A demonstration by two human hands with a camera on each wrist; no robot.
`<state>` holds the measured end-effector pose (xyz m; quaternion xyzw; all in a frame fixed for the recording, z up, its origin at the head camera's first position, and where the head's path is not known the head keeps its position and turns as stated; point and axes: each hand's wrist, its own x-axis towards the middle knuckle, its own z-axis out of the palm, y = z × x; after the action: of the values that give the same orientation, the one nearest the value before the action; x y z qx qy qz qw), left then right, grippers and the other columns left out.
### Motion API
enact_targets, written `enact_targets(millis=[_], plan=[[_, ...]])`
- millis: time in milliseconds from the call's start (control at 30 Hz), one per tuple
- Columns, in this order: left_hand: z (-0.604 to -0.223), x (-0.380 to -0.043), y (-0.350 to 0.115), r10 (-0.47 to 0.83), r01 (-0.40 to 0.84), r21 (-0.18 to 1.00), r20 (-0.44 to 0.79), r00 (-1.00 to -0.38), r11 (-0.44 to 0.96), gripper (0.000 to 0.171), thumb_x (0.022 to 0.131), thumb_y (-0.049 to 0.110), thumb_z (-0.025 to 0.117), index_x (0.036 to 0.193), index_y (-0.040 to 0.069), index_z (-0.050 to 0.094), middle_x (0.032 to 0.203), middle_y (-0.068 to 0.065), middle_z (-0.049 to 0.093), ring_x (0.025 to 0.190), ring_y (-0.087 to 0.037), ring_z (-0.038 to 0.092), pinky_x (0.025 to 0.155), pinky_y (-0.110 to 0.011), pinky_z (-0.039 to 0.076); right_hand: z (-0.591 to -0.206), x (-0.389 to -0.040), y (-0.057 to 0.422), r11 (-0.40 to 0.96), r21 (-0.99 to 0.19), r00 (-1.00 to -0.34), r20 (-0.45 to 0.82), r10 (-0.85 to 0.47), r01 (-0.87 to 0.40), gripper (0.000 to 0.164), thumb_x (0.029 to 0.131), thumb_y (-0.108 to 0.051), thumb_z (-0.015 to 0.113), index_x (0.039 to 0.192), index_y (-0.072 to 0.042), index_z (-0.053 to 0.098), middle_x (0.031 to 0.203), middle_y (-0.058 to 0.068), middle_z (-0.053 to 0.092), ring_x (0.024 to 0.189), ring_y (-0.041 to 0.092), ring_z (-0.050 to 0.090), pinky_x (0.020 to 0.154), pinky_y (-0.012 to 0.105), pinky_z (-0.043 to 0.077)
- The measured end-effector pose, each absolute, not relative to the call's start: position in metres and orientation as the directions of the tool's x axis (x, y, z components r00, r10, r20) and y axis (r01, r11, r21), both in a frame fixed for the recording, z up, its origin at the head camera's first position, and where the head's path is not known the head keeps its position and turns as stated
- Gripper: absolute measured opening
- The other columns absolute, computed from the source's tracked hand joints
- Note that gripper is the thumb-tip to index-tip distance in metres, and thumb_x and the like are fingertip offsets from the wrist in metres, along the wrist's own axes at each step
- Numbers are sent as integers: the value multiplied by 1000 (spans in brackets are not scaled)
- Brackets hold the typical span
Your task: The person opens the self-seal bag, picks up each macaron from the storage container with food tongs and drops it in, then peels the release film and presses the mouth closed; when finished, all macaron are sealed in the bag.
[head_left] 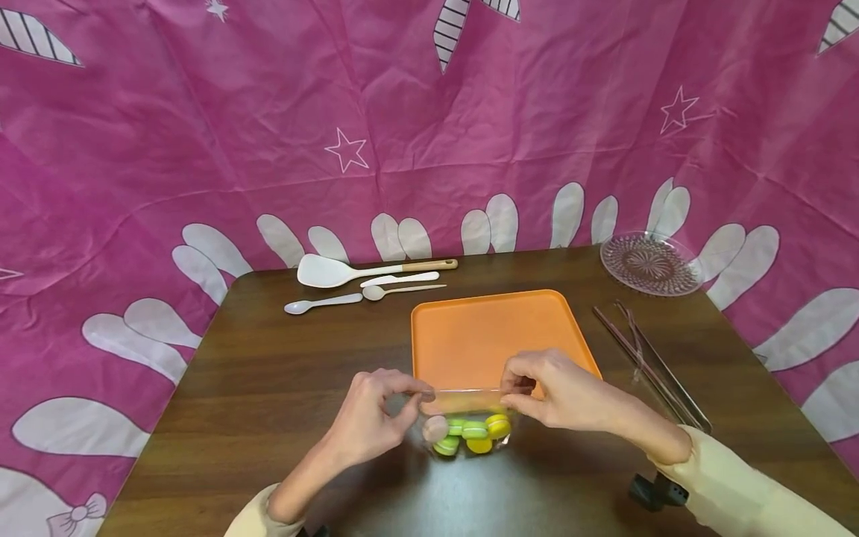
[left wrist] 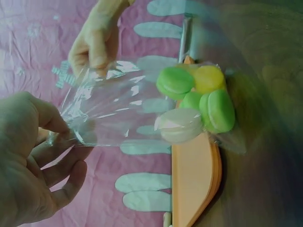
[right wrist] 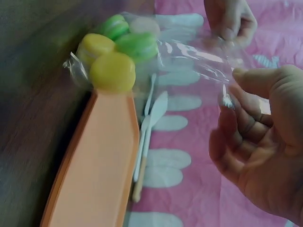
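A clear plastic bag [left wrist: 118, 109] hangs between my two hands, held by its upper corners. My left hand [head_left: 379, 418] pinches one corner between thumb and fingers; my right hand [head_left: 553, 391] pinches the other. Several toy-like macarons sit bunched at the bag's bottom: green ones [left wrist: 218, 111], yellow ones [right wrist: 112, 72] and a pale pinkish one [head_left: 435, 428]. In the head view the bag is just in front of the orange tray [head_left: 493, 335], overlapping its near edge.
Left of the tray at the back lie a white spatula [head_left: 329, 271] with a wooden handle, a white knife [head_left: 403, 279] and two spoons [head_left: 325, 303]. To the right are a clear patterned plate [head_left: 651, 262] and metal tongs [head_left: 671, 373]. A pink curtain [head_left: 403, 112] hangs behind the table.
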<state>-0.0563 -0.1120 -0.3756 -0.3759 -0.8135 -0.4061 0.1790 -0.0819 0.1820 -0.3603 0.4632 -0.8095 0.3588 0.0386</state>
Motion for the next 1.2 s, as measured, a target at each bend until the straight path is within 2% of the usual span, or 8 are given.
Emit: enact_targets(millis=[67,233,367,533,733,900,1067,1200], plan=[[-377,-55,-108,449,760,528,614,-649,379,21,79,-8,71,88,10,77,84,8,74,58,2,45,50,-17,33,-359,-80,174,328,-487,-545,417,-727,-810,21,83,-6,81,84,-18,64,76,-16,55,67,0,50,58,18,47],[-380,-53,-94,467,810,488,662,-587,326,16,79,-4,74,88,10,77,83,6,74,66,1,59,59,-22,46,-355,-76,151,316,-287,-422,491,-762,-904,16,83,-8,82,83,-16,68,75,-14,60,67,2,49,61,15,43],[-380,-52,-87,500,822,460,652,-570,337,13,79,0,82,87,10,78,80,5,73,67,-1,59,58,-15,45,-353,-72,148,312,-214,-378,511,-772,-926,20,83,-8,81,79,-16,64,72,-14,56,65,4,46,62,16,41],[-383,-50,-97,506,826,427,654,-563,367,18,76,-4,83,85,10,78,80,5,74,67,-3,59,55,-10,40,-357,-67,158,317,-284,-423,524,-739,-905,27,84,-5,79,77,-18,57,71,-14,49,64,0,42,57,12,36],[-384,-49,-110,461,856,395,724,-513,333,23,71,-7,84,85,9,77,77,5,72,64,-4,56,52,-8,36,-360,-62,174,250,-401,-452,559,-695,-881,21,92,-5,72,84,-17,56,77,-12,49,68,0,44,59,10,39],[-378,-50,-118,451,830,463,696,-558,312,20,74,-8,82,86,8,78,81,5,73,65,-3,60,49,-8,36,-359,-62,183,220,-486,-498,569,-655,-846,26,87,3,74,87,-16,57,78,-10,50,65,-1,43,53,9,38],[-362,-54,-128,480,815,482,659,-579,322,23,80,-15,73,92,5,76,86,1,74,71,-5,66,55,-12,47,-351,-70,180,180,-524,-504,582,-638,-832,33,82,14,74,89,-14,58,81,-7,57,64,1,47,52,14,42],[-348,-64,-140,501,809,444,636,-587,384,40,78,-26,57,97,5,74,87,2,74,65,-1,58,52,-13,41,-342,-84,170,157,-524,-498,612,-615,-837,30,83,14,73,87,-12,59,82,-2,63,65,5,54,53,18,46]])
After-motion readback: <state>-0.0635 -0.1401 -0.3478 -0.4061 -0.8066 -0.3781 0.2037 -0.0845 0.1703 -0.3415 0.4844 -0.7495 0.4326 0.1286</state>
